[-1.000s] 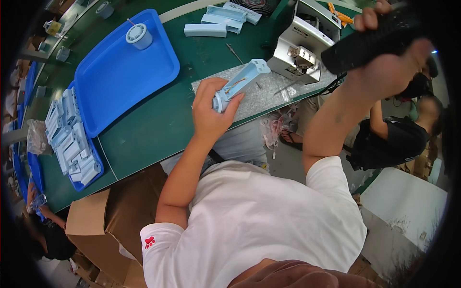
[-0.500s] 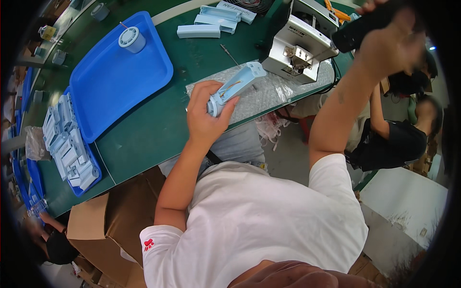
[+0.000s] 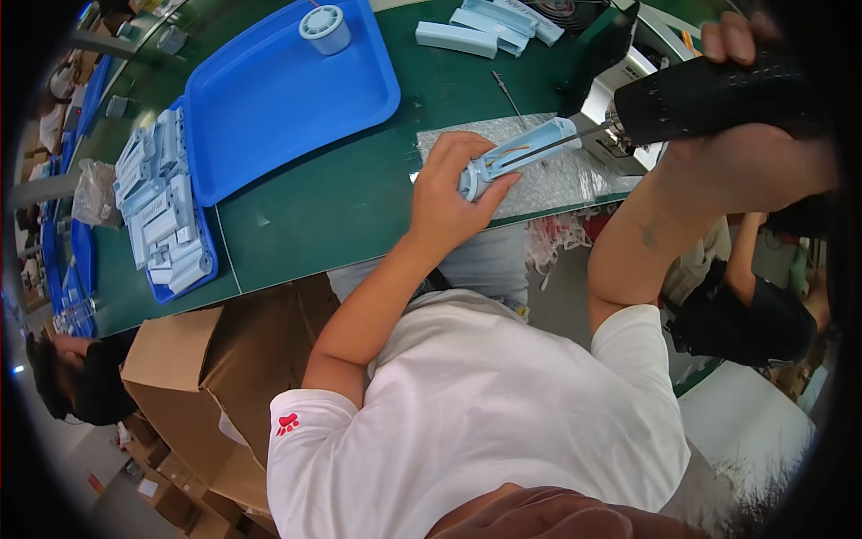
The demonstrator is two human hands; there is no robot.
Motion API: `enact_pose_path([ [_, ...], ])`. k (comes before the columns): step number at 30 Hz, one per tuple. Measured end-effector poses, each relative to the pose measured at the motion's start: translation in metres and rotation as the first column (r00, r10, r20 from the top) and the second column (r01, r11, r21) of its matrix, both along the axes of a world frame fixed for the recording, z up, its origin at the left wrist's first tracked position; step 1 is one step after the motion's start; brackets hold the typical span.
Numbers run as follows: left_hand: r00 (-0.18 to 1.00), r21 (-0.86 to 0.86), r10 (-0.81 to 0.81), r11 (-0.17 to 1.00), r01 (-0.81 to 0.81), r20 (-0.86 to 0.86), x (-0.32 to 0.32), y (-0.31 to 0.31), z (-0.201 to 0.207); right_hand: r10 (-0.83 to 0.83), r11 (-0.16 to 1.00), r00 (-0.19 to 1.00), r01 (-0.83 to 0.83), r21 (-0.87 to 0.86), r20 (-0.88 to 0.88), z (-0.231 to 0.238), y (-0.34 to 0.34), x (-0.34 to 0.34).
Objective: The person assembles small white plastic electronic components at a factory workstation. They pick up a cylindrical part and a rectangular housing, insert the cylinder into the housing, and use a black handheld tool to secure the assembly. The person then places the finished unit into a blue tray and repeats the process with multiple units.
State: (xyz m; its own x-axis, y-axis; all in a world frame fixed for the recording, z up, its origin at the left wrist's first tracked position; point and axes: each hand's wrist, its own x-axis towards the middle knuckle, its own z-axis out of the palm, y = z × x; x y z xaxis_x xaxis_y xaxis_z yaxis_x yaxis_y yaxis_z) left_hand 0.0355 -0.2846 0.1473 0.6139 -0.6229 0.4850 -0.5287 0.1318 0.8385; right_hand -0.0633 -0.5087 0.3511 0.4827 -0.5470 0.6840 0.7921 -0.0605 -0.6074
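My left hand (image 3: 449, 189) is closed around the round end of a light blue plastic fan handle (image 3: 555, 135), an open half-shell with thin yellowish wires inside. In my right hand (image 3: 763, 162) is a black electric screwdriver (image 3: 700, 99), lying almost level. Its long thin bit (image 3: 593, 132) reaches over the far end of the shell and along its hollow toward the round end. Whether the tip touches a screw is too small to tell. Beneath the handle lies a sheet of bubble wrap (image 3: 575, 184) on the green table.
Behind the screwdriver stands a silver and black machine (image 3: 620, 76). A large blue tray (image 3: 287, 108) bears a round fan head (image 3: 325, 30); left of it, a smaller tray holds many light blue shells (image 3: 162, 220). More shells (image 3: 456, 39), a thin metal rod (image 3: 507, 92) and a cardboard box (image 3: 175, 350) are nearby.
My right hand has brought the screwdriver down and left from beside the machine, and its bit now lies in the fan handle. My left hand has tilted the handle flatter. The view has shifted.
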Motion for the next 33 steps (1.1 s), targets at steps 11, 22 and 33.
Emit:
enact_pose_path([
  [11,1.000,-0.001,-0.008,1.000,0.008,-0.016,0.001,0.000,0.003,-0.347,0.938,0.931,0.342,-0.057,-0.113,-0.030,-0.008,0.002],
  [22,0.999,0.015,-0.020,1.000,0.021,-0.033,0.002,0.001,0.001,-0.422,0.906,0.895,0.423,-0.028,-0.145,-0.040,-0.006,0.002],
  [33,0.999,0.012,-0.030,0.999,0.030,-0.030,0.003,0.001,0.000,-0.350,0.937,0.929,0.347,-0.044,-0.119,-0.033,0.005,0.005],
])
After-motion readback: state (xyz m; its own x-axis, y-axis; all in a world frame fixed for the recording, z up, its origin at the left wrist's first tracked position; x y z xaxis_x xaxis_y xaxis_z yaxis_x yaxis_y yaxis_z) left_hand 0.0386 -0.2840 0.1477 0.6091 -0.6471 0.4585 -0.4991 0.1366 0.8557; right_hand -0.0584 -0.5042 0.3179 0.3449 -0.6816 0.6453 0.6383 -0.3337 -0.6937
